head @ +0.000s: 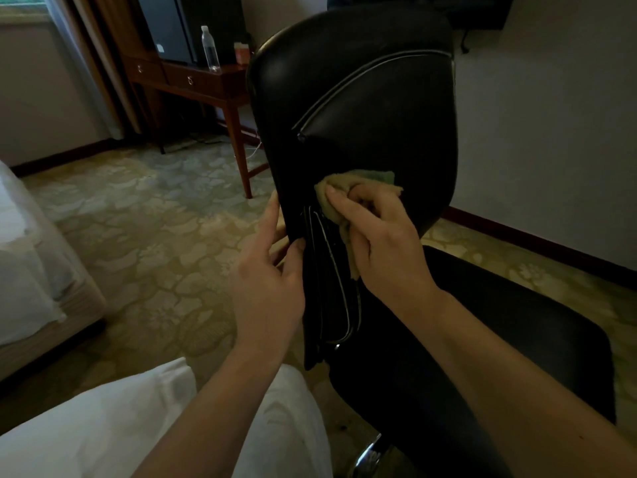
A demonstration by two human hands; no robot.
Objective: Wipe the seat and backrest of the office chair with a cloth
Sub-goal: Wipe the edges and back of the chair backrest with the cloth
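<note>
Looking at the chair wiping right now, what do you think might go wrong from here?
The chair may swivel or roll: only the left hand steadies the backrest by its edge, so pressure could turn it. The cloth is bunched in the right hand, so it may skip the piped seams. The seat could get missed.

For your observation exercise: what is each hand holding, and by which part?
The right hand holds the bunched cloth against the backrest. The left hand grips the backrest's left edge.
</note>
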